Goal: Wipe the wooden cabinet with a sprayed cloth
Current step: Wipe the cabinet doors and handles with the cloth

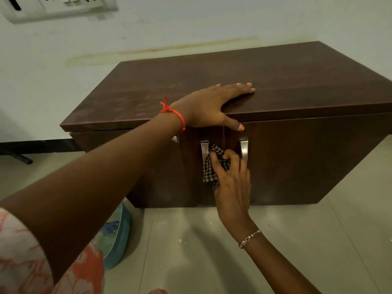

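Cabinet [297, 158] doors closed, contents not visible. Teal basket [118, 240] on floor at left, contents unclear. R hand [231, 181] grip clenched on checked cloth [212, 166], pressed to door front btwn the two handles [204, 150]. L hand [212, 105] spread flat on cabinet top, thumb over front edge.

The low dark-brown wooden cabinet [275, 81] stands on the tiled floor [318, 240] against the wall [148, 28]. The left hand [212, 105] lies on its top's front edge; below, the right hand [232, 179] presses a checked cloth [212, 166] on the door front between two metal handles [204, 150].
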